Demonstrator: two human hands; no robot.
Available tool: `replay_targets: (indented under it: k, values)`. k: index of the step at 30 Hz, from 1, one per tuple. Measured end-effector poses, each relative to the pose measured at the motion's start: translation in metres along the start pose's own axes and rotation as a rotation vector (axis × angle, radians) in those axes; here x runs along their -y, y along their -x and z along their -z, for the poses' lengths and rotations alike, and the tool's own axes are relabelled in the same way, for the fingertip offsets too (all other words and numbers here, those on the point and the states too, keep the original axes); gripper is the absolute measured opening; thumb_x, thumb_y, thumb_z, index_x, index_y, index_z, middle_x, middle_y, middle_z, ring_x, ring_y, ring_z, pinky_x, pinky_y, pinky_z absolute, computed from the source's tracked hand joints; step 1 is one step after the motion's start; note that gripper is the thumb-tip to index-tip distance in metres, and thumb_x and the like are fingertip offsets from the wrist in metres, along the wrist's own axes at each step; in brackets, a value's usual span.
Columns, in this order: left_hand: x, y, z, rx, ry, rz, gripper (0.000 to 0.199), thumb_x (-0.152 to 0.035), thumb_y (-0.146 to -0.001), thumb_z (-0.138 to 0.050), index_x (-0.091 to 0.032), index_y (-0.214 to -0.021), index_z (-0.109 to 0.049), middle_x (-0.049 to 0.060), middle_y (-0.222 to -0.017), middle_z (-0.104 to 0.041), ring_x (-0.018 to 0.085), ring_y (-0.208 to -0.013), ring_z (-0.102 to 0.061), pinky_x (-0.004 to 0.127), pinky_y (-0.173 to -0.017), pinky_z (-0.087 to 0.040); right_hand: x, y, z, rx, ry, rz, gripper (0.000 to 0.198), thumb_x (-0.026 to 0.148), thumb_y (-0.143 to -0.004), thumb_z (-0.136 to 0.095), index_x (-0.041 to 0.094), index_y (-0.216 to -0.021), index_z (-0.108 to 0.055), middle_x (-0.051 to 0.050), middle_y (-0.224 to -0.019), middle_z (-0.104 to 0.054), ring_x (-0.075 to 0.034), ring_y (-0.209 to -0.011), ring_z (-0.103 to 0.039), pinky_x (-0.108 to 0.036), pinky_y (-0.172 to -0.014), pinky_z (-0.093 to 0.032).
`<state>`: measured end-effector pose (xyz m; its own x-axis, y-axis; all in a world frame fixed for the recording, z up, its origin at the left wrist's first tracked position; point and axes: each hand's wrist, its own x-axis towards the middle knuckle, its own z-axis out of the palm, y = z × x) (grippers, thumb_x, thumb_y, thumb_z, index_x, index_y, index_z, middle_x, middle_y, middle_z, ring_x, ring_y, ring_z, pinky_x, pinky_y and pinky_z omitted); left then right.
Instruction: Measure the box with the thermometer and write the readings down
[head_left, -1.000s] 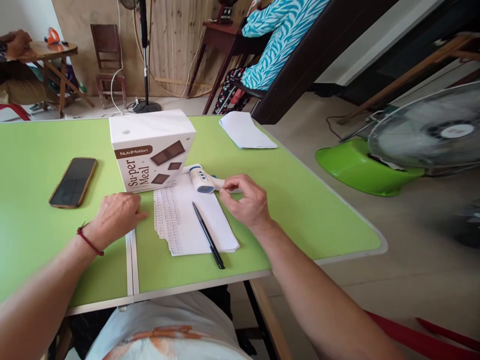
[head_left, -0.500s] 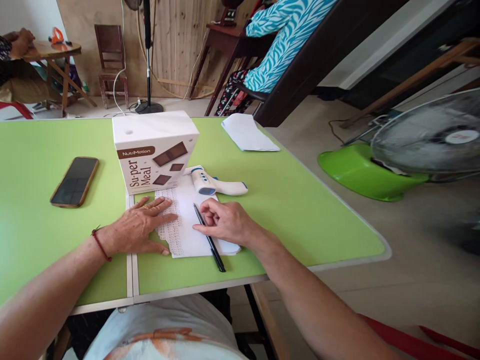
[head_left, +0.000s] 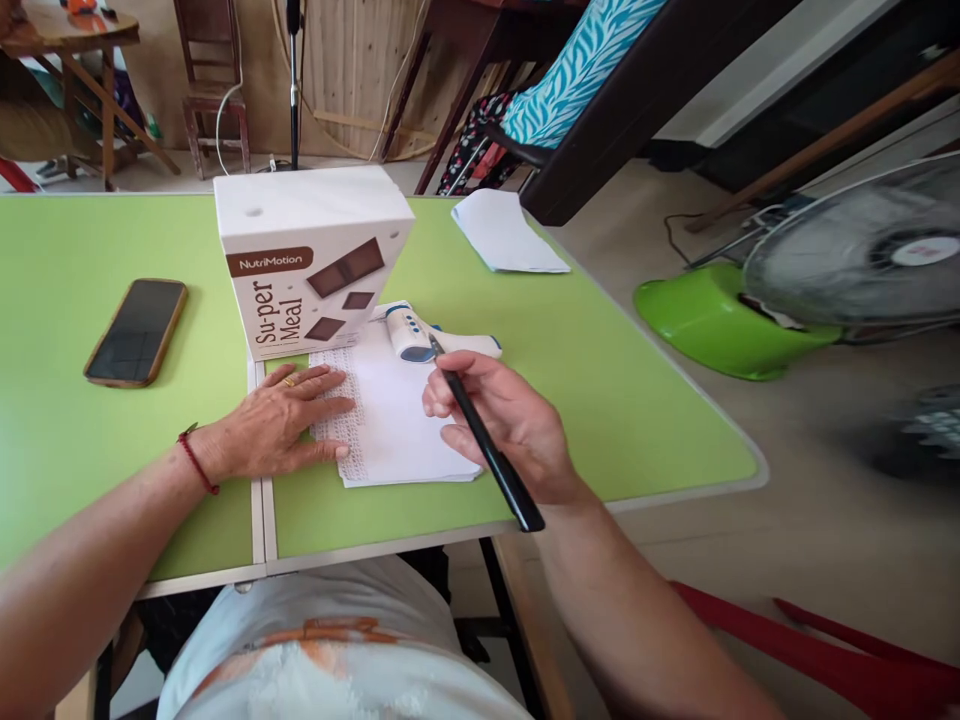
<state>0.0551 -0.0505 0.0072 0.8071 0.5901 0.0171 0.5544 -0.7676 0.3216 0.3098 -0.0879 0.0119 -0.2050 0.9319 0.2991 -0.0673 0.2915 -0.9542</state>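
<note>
My left hand (head_left: pixel 292 420) lies flat, fingers spread, over the left edge of a stack of white paper (head_left: pixel 405 430). A patterned strip runs down that side of the paper. In my right hand (head_left: pixel 510 415) is a black pen (head_left: pixel 487 440), held between thumb and fingers above the right part of the paper, its tip pointing up and away from me. Just beyond, a white and blue infrared thermometer (head_left: pixel 442 340) rests on the upper part of the sheets. A white NutriMotion box (head_left: pixel 315 270) stands upright behind my left hand.
A phone (head_left: pixel 136 335) lies on the green table (head_left: pixel 615 420) at the left. Folded white sheets (head_left: pixel 510 232) lie near the far right corner. Beyond the right edge are a fan (head_left: pixel 870 260) and a green stool (head_left: pixel 720 325). A person in a blue patterned top (head_left: pixel 585 75) sits behind.
My right hand has picked up the pen from the paper and lifted it. My left hand keeps its place on the sheets. The view has tipped downward.
</note>
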Motion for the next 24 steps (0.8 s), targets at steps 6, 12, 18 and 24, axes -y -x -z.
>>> replay_targets:
  k: [6, 12, 18, 24]
  values:
    - [-0.009, -0.006, -0.005, -0.024, -0.070, 0.071, 0.053, -0.047, -0.088, -0.062, -0.017, -0.130, -0.057, 0.016, -0.149, -0.042, 0.035, -0.139, -0.036, 0.057, -0.113, -0.029, -0.010, 0.002, -0.036, -0.294, -0.059, -0.039, 0.034, 0.056, -0.083, -0.054, 0.023, -0.080, -0.058, 0.001, -0.059, -0.049, -0.014, -0.055, -0.047, -0.031, -0.054, -0.045]
    - [-0.009, -0.008, -0.009, -0.064, -0.102, 0.030, 0.053, -0.045, -0.085, -0.067, -0.016, -0.129, -0.059, 0.017, -0.145, -0.046, 0.036, -0.136, -0.039, 0.056, -0.112, -0.031, -0.020, 0.011, -0.036, -0.156, 0.124, -0.266, 0.018, 0.030, -0.078, -0.056, 0.019, -0.088, -0.066, -0.001, -0.069, -0.064, -0.014, -0.062, -0.058, -0.030, -0.060, -0.050]
    - [-0.014, -0.009, -0.006, -0.060, -0.114, -0.033, 0.030, -0.037, -0.088, -0.064, -0.019, -0.111, -0.070, 0.016, -0.119, -0.056, 0.030, -0.107, -0.056, 0.044, -0.092, -0.048, -0.022, 0.006, -0.026, -0.064, 0.334, -0.257, 0.007, 0.023, -0.067, -0.060, 0.019, -0.072, -0.059, 0.004, -0.055, -0.056, -0.009, -0.047, -0.047, -0.022, -0.043, -0.037]
    - [-0.013, -0.008, -0.004, -0.008, -0.147, -0.067, 0.025, -0.036, -0.090, -0.061, -0.022, -0.107, -0.071, 0.013, -0.113, -0.057, 0.026, -0.101, -0.056, 0.040, -0.091, -0.049, -0.032, 0.016, -0.035, -0.166, 0.470, -0.108, 0.008, 0.026, -0.069, -0.058, 0.022, -0.065, -0.053, 0.004, -0.052, -0.054, -0.010, -0.046, -0.046, -0.023, -0.044, -0.038]
